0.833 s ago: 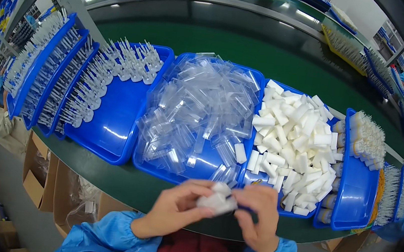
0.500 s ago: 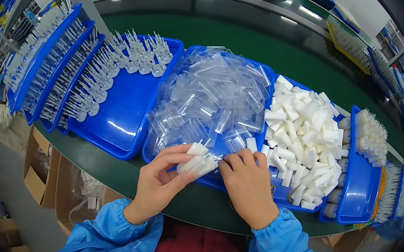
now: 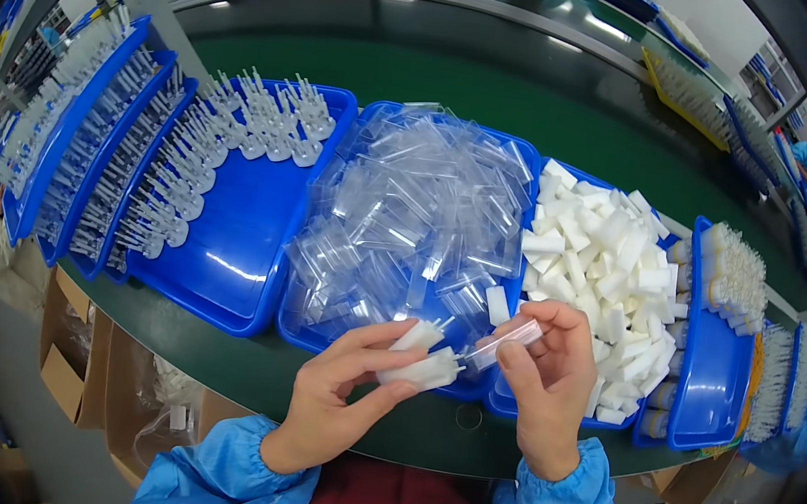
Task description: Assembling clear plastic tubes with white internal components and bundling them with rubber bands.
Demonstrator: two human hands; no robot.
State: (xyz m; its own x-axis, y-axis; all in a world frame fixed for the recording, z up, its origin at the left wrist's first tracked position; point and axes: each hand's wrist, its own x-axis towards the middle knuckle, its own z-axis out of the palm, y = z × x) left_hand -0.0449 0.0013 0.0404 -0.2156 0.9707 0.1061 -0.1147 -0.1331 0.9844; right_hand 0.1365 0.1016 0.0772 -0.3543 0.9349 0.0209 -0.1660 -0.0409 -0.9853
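Observation:
My left hand (image 3: pixel 334 395) is closed around a small bundle of white foam-like pieces (image 3: pixel 422 367), with thin pale stems poking out of their right ends. Between the fingertips of my right hand (image 3: pixel 557 377) is a small clear plastic sleeve (image 3: pixel 511 342), tilted, its lower end close to the stem tips. Just beyond both hands, a heap of clear plastic sleeves (image 3: pixel 421 189) fills a blue tray (image 3: pixel 286 323). Right of it, white foam blocks (image 3: pixel 606 247) lie piled in another blue tray; one foam block (image 3: pixel 497 306) rests by the sleeves.
On the left, a blue tray (image 3: pixel 221 260) bears rows of pale stemmed parts (image 3: pixel 174 194), with more filled trays stacked beside it. Further trays of parts (image 3: pixel 735 278) stand at right. Behind runs a green belt (image 3: pixel 427 63). Cardboard boxes (image 3: pixel 66 372) sit below left; people are at both sides.
My right hand has lifted away from the tray edge, moved right and turned, now showing a clear sleeve in its fingers. My left hand has shifted slightly right and nearer with the bundle.

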